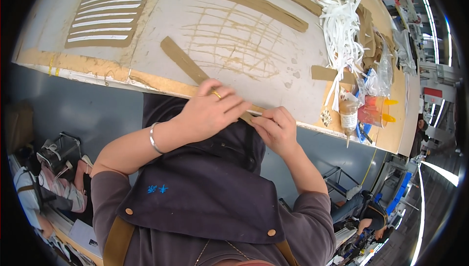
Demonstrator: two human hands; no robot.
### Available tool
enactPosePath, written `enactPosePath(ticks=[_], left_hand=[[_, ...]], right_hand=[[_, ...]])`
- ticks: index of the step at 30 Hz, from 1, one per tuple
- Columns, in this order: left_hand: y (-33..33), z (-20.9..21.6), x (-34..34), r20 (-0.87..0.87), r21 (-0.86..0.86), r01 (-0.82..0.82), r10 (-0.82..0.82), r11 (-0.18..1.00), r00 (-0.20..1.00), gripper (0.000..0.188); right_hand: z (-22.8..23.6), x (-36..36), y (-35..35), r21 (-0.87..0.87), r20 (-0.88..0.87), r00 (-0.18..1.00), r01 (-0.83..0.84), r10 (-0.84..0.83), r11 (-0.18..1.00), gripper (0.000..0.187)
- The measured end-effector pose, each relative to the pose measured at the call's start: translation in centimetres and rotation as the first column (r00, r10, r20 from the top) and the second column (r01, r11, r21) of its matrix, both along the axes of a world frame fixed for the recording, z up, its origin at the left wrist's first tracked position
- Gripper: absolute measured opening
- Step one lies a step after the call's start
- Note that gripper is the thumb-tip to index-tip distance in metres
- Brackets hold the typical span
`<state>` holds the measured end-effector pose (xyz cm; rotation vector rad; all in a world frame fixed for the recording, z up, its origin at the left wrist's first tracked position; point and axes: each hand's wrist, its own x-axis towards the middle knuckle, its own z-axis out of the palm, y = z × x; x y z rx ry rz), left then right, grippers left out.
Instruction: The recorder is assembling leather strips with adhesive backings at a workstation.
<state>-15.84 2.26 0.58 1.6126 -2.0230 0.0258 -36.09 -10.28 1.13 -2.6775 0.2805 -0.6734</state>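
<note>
A long flat brown strip (183, 61) lies slantwise over the table's near edge. My left hand (212, 110), with a ring on one finger, curls over its middle and covers part of it. The strip's near end sticks out past the edge, where my right hand (274, 128) pinches it between thumb and fingers. Both hands are close together above my dark apron (205, 183). Whether the strip is cloth, leather or board I cannot tell.
White strips on brown backing (105, 10) lie at the far left. More brown strips (261, 7) and a heap of white tapes (342, 22) are at the back right. A nozzle bottle (348, 114) and a cup (372, 111) with orange-handled tools stand near the right edge. Other people sit on both sides.
</note>
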Motion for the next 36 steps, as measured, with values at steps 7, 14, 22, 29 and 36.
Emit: enactPosePath(ticks=[7,14,22,29,36], left_hand=[[-0.6,-0.9,0.8,-0.030,-0.126,-0.020,0.016,0.992,0.999,0.024],[-1.4,0.0,2.8,-0.018,-0.133,-0.091,0.090,0.987,0.996,0.021],[-0.5,0.8,7.5,0.097,-0.222,-0.158,0.183,0.962,0.978,0.023],[-8.9,2.9,15.4,0.237,-0.499,-0.235,0.392,0.834,0.889,0.030],[-5.5,-0.8,15.8,0.210,-0.227,-0.460,0.505,0.858,0.837,0.031]], right_hand=[[1.4,0.8,-0.1,0.102,0.075,0.996,0.031,-0.039,0.994,0.023],[2.0,1.6,-1.6,0.033,0.114,0.993,0.017,-0.021,0.999,0.024],[3.4,-0.2,-4.6,-0.042,0.150,0.977,0.157,-0.150,0.987,0.025],[4.4,2.2,-16.3,-0.375,0.343,0.915,0.340,-0.212,0.862,0.025],[-1.5,4.0,-19.8,-0.315,0.122,0.897,0.441,-0.424,0.840,0.018]])
